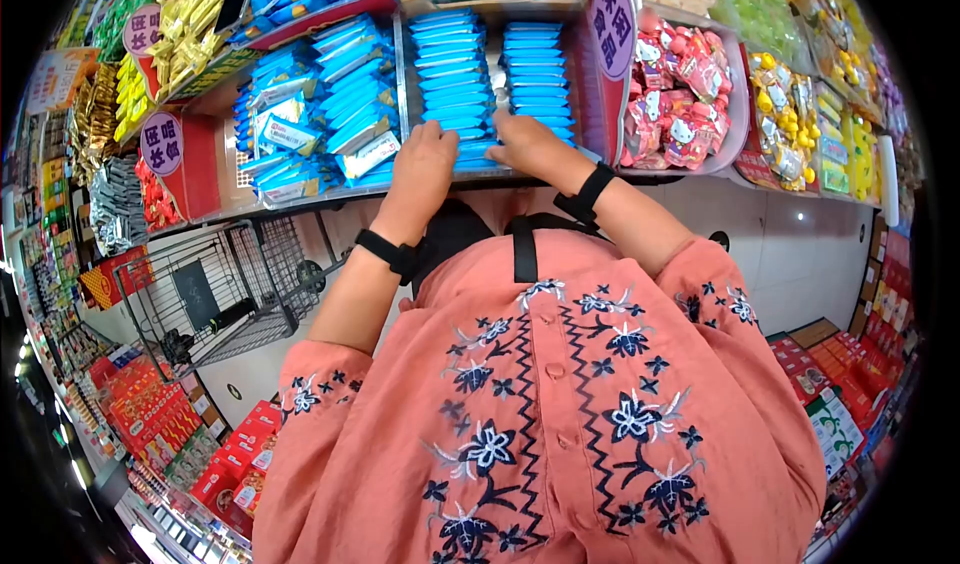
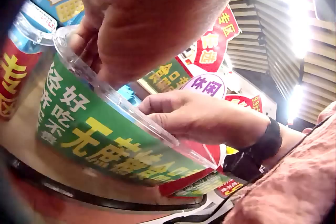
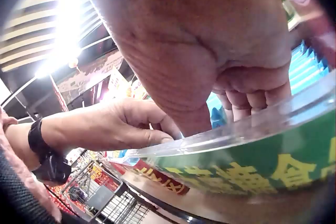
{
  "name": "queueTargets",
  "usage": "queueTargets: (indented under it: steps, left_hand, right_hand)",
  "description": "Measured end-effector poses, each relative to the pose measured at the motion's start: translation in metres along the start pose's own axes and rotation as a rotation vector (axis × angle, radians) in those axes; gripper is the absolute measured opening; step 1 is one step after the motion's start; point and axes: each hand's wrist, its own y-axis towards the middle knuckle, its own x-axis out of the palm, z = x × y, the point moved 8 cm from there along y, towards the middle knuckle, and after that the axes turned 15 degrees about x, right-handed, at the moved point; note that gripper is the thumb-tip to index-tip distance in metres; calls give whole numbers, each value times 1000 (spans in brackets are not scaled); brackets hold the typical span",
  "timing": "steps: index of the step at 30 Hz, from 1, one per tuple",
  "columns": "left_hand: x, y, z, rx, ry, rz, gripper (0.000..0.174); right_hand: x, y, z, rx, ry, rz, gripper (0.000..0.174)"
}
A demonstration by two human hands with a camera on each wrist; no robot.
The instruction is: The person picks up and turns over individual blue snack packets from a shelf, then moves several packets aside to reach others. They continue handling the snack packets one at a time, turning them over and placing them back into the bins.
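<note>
Blue wrapped packets [image 1: 450,84] stand in two stacked rows inside a clear-walled bin, with more lying along its front. My left hand [image 1: 425,169] reaches over the front edge at the left row, fingers bent down among the packets. Beside it, my right hand [image 1: 540,149] reaches in at the foot of the right row, thumb and index finger apart. In the left wrist view the right hand [image 2: 210,119] dips behind the clear rim [image 2: 126,108]. The right wrist view shows the left hand [image 3: 110,124] at the same rim. Whether either hand pinches a packet is hidden.
Left of the bin lies a heap of blue and white packets [image 1: 350,94]. Pink candy bags [image 1: 680,99] fill a tub on the right, past a purple sign [image 1: 612,26]. A wire shopping cart [image 1: 240,284] stands at the lower left.
</note>
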Motion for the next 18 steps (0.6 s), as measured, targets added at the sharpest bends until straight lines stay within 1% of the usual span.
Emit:
queueTargets:
  steps: [2, 5, 8, 11, 12, 15, 16, 18]
  left_hand:
    - [5, 0, -4, -12, 10, -17, 14]
    - [8, 4, -4, -25, 32, -36, 18]
    - [15, 5, -9, -59, 87, -98, 22]
    - [14, 5, -10, -83, 22, -112, 24]
    - [11, 6, -8, -62, 18, -115, 20]
    - [14, 8, -6, -33, 103, -141, 16]
    - [16, 8, -6, -25, 138, -136, 14]
    - [20, 8, -9, -54, 119, -163, 15]
  right_hand:
    - [5, 2, 12, 43, 2, -13, 41]
    - [6, 4, 11, 9, -15, -3, 39]
    - [19, 13, 6, -4, -34, -35, 36]
    - [16, 12, 1, -7, -21, -37, 34]
    - [18, 13, 5, -21, -19, -40, 34]
    - [29, 20, 13, -5, -4, -52, 38]
    - [34, 20, 11, -55, 17, -52, 41]
    - [35, 19, 6, -11, -12, -86, 41]
